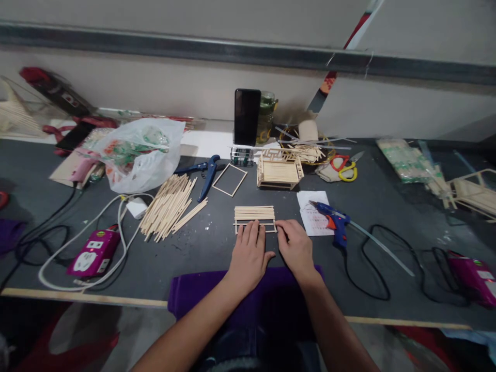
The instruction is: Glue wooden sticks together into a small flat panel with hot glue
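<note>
A small panel of wooden sticks (254,213) lies in front of me, its upper sticks side by side and its lower part an open frame. My left hand (250,253) rests palm down, fingers stretched over the lower frame and thumb out to the side. At the frame's right end my right hand (296,247) has its thumb and forefinger closed on the end of a stick. Beyond the panel stands a miniature stick-built piece of furniture (279,171), with a rectangular stick frame (230,180) lying to its left.
Left are a pile of loose sticks (165,206), a blue cutter (209,178), a plastic bag (143,155) and a purple power strip (95,253). A blue glue gun (338,223) with trailing cord lies right on paper (308,214). Scissors (349,168) and an upright phone (247,116) stand behind.
</note>
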Demonstrator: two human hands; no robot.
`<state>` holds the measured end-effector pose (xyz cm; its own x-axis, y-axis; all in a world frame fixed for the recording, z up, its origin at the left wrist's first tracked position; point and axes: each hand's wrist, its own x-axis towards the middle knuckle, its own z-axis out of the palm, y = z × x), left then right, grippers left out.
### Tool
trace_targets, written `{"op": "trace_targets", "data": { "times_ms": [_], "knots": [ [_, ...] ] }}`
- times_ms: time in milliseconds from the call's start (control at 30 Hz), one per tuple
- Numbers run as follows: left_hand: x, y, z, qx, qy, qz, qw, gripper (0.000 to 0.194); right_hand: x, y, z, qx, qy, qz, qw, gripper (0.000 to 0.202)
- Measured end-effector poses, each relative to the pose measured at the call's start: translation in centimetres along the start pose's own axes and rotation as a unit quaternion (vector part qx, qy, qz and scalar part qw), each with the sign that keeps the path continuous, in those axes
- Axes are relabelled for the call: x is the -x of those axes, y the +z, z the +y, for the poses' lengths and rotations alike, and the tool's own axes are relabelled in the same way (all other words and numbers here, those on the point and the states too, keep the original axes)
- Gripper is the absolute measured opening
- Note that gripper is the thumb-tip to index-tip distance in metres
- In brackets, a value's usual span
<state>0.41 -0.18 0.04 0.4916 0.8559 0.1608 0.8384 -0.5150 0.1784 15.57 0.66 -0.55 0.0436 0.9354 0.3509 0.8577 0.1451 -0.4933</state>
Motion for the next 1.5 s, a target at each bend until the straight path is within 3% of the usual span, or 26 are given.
{"op": "trace_targets", "data": {
  "times_ms": [100, 267, 467, 833, 1033, 1500],
  "knots": [
    [-0.1, -0.6, 0.0, 0.015, 0.009, 0.027, 0.999, 0.049, -0.9, -0.4, -0.4, 0.032, -0.059, -0.017, 0.998, 0.021],
    [0.1, -1.4, 0.1, 0.078, 0.047, 0.099, 0.991, 0.014, -2.8, -1.0, -1.0, 0.142, -0.165, -0.141, 0.966, 0.015],
    [0.3, -0.9, 0.1, 0.078, 0.088, 0.141, 0.983, 0.017, -3.7, -0.9, -1.3, 0.210, -0.191, -0.190, 0.940, 0.010],
    [0.2, -1.1, -0.1, 0.054, 0.030, 0.079, 0.995, 0.011, -3.8, -1.0, -0.8, 0.223, -0.231, -0.156, 0.934, 0.009],
    [0.1, -0.6, -0.2, 0.054, 0.025, 0.059, 0.997, 0.032, -3.6, -0.8, -0.5, 0.220, -0.229, -0.141, 0.938, 0.010],
    [0.2, 0.1, -0.2, 0.007, 0.006, 0.003, 1.000, 0.046, -3.4, -0.3, -0.4, 0.190, -0.209, -0.108, 0.953, 0.018]
  ]
}}
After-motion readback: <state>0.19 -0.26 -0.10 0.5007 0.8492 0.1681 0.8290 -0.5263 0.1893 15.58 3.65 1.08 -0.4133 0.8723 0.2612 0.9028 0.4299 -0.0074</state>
